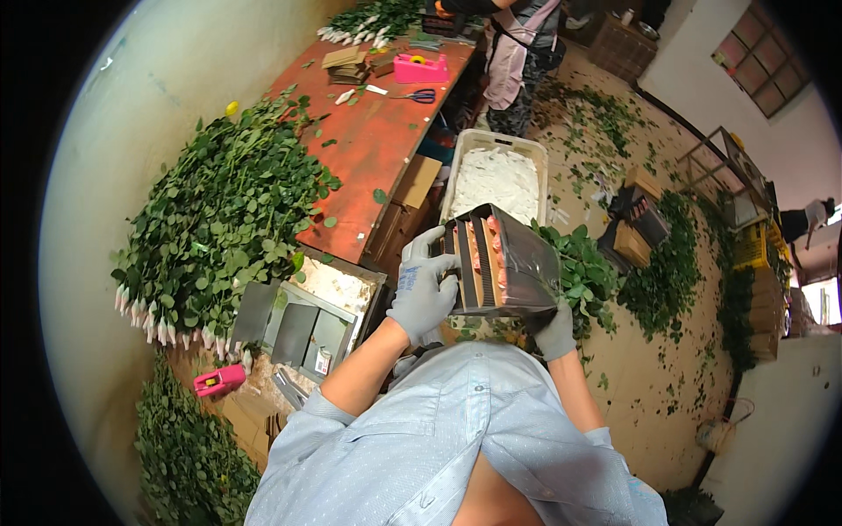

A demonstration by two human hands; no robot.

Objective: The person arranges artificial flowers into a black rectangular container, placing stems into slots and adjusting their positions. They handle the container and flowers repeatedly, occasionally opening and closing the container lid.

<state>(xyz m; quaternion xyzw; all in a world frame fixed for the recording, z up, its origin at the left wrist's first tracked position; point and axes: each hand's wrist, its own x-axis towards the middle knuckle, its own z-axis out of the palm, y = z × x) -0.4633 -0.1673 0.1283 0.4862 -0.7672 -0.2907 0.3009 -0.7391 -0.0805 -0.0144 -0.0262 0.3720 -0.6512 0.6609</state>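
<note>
In front of my body I hold a wrapped bunch of roses [526, 267]. Its pink-orange blooms show in rows between brown corrugated cardboard layers, with a dark, shiny wrap around the outside. Gripping the cardboard edge on the left side is my left hand [425, 285], in a grey glove. My right hand [554, 333], gloved too, supports the bunch from below at its lower right corner; its fingers are partly hidden by the wrap. Green leaves [583, 267] stick out beyond the bunch on the right. A pale bin with white contents [541, 188] stands just behind it.
On the left, a red-topped table [351, 175] bears leafy stems [237, 193], scissors [424, 95] and a pink tape dispenser [421, 67]. A grey metal holder [303, 337] stands near my left forearm. Another person [517, 66] stands beyond the bin. Leaves litter the floor [614, 394].
</note>
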